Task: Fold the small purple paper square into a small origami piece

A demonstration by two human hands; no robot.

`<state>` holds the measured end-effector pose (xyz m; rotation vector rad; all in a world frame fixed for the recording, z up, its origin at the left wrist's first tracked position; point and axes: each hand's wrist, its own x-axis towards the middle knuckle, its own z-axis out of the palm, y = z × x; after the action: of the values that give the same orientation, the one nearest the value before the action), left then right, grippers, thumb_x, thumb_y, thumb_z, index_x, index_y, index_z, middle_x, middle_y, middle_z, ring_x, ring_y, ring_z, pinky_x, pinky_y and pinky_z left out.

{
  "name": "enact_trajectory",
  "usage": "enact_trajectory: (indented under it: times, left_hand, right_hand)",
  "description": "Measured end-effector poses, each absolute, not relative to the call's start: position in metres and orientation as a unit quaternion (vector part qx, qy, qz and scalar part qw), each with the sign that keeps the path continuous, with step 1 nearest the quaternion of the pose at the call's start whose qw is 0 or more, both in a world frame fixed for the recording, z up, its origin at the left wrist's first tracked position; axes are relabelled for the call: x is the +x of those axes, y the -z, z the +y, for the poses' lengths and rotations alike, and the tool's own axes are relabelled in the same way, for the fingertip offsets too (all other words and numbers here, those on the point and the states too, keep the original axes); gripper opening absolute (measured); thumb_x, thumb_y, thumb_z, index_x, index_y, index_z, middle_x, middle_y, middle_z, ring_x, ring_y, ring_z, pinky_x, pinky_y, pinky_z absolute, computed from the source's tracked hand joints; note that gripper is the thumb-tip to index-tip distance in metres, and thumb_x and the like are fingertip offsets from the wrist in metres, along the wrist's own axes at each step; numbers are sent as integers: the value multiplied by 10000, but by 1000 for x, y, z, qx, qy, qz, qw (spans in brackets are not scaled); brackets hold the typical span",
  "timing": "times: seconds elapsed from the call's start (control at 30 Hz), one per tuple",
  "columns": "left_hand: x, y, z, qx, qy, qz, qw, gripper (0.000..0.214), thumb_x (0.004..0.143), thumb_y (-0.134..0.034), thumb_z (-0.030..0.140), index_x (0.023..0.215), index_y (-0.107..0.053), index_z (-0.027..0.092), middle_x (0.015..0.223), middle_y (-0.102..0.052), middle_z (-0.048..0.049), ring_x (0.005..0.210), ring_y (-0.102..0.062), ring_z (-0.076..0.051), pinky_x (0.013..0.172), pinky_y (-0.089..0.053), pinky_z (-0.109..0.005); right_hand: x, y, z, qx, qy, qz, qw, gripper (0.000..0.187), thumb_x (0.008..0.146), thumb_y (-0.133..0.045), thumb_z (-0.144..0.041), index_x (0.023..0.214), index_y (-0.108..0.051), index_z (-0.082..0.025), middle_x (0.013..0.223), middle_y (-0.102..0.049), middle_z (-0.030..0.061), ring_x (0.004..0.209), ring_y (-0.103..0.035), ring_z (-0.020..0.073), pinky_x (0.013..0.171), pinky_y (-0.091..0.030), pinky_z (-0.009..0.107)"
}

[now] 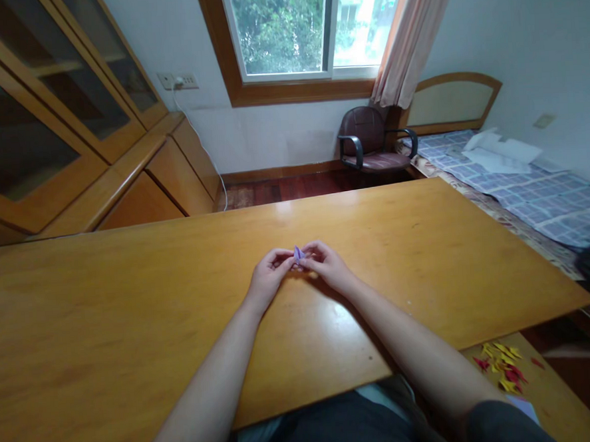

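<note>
A small purple piece of folded paper (pixel 298 254) is held up between my two hands, over the middle of the wooden table (pixel 130 311). My left hand (pixel 271 270) pinches its left side between thumb and fingers. On the other side, my right hand (pixel 326 262) grips it the same way, with the thumb towards me. The fingertips cover part of the paper, so its full shape is hard to make out.
On a lower surface (pixel 565 391) at the bottom right lie several yellow and red folded paper pieces (pixel 504 365), near a pale lilac sheet (pixel 523 407). A brown armchair (pixel 370 143) and a bed (pixel 538 193) stand beyond the table. A wooden cabinet (pixel 137 177) is at the left.
</note>
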<state>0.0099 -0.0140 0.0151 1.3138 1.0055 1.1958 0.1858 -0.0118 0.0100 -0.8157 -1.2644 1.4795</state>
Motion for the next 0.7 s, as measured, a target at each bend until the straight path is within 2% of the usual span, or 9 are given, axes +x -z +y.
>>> enact_trajectory:
  times: [0.33, 0.57, 0.7]
  left_hand:
    - [9, -15, -14, 563, -495, 442, 492, 259, 785, -735, 393, 903, -699, 165, 869, -726, -38, 796, -677, -174, 796, -541, -304]
    - [12, -17, -14, 521, -501, 418, 550, 311, 743, -777, 380, 930, -664, 158, 848, -744, -41, 757, -707, -182, 793, -565, -336]
    - [13, -18, -15, 508, -493, 413, 573, 339, 731, -787, 393, 922, -635, 157, 819, -753, -47, 732, -724, -198, 784, -575, -361]
  right_hand:
    - [185, -8, -10, -374, -585, -527, 490, 334, 752, -764, -459, 873, -590, -202, 749, -693, -7, 681, -651, 146, 654, -512, 276]
    - [185, -12, -11, -376, -577, -531, 493, 302, 826, -676, -497, 877, -648, -201, 752, -695, 4, 685, -636, 152, 669, -516, 280]
    - [187, -14, -12, -393, -547, -549, 495, 297, 818, -687, -485, 862, -693, -191, 775, -700, 9, 724, -622, 153, 707, -498, 280]
